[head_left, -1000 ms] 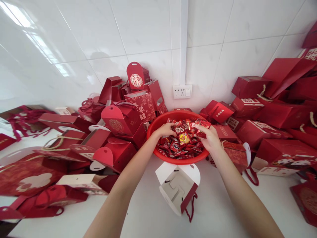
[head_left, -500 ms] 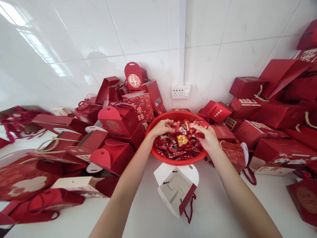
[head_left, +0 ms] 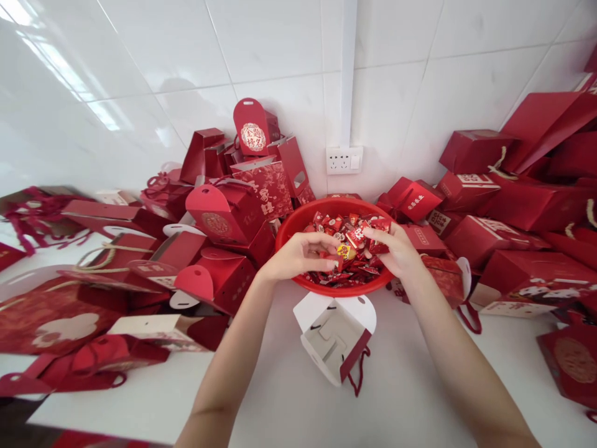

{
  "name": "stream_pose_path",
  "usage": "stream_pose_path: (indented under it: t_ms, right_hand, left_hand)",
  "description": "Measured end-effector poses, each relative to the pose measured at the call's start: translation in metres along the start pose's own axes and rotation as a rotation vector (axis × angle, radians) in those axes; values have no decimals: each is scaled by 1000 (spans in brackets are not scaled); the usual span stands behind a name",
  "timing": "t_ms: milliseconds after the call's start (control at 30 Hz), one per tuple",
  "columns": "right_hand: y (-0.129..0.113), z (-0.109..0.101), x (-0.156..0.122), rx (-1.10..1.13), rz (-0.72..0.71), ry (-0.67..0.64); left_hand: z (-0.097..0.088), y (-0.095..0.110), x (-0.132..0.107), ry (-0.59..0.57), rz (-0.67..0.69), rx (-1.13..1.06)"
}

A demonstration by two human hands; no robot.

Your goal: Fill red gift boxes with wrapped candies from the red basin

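Observation:
My right hand (head_left: 398,247) is closed on red wrapped candies (head_left: 379,236) at the right side of a red plastic basin (head_left: 285,231). My left hand (head_left: 305,252) reaches over the basin's front left rim, thumb and fingers curved and apart. Its fingertips are around a yellow-and-red wrapped candy (head_left: 344,251) lying among many red-wrapped candies (head_left: 360,272). Whether they touch it I cannot tell. Just in front of the basin lies an opened gift box (head_left: 332,342), its pale inside facing up, with a dark red cord at its right side.
Red gift boxes are heaped on the left (head_left: 224,214) and right (head_left: 494,239) of the white table (head_left: 289,386). Behind stands a white tiled wall (head_left: 280,56) with a power socket (head_left: 344,161). A box with characters (head_left: 253,134) tops the left heap.
My left hand has moved from the basin's far left side towards its front middle, over the candies. My right hand stays at the right side with red candies. The view has tilted slightly down.

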State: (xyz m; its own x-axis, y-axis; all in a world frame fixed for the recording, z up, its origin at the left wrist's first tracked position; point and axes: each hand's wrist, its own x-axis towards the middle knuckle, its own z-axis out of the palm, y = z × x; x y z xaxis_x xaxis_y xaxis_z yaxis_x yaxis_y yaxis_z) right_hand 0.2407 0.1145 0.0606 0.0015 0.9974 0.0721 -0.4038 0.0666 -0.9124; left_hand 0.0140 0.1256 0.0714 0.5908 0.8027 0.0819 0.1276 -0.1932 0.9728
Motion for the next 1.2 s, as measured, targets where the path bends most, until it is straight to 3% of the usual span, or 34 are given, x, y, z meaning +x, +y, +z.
stream_pose_path:
  t_ms: [100, 200, 300, 467, 567, 800, 1033, 1200]
  right_hand:
    - [-10, 4, -14, -118, 9, -193]
    - [-19, 9, -30, -267, 8, -345]
    - [-25, 15, -42, -391, 48, -430]
    - [-22, 22, -50, -597, 156, -504]
    - [-18, 26, -51, -727, 203, -649]
    - [-19, 34, -57, -684, 261, -731]
    - [-22, 38, -63, -989, 90, -984]
    - [-19, 37, -62, -968, 7, -975]
  left_hand:
    - [8, 13, -25, -207, -9, 124]
    - [12, 18, -42, -262, 54, 264]
    - [13, 16, -55, -191, 118, 374]
    - [12, 8, -76, -86, 95, 396]
    - [11, 5, -87, -64, 97, 396]
    - [11, 3, -95, -3, 116, 431]
    - [12, 1, -96, -17, 122, 393]
    - [12, 0, -96, -38, 128, 397]
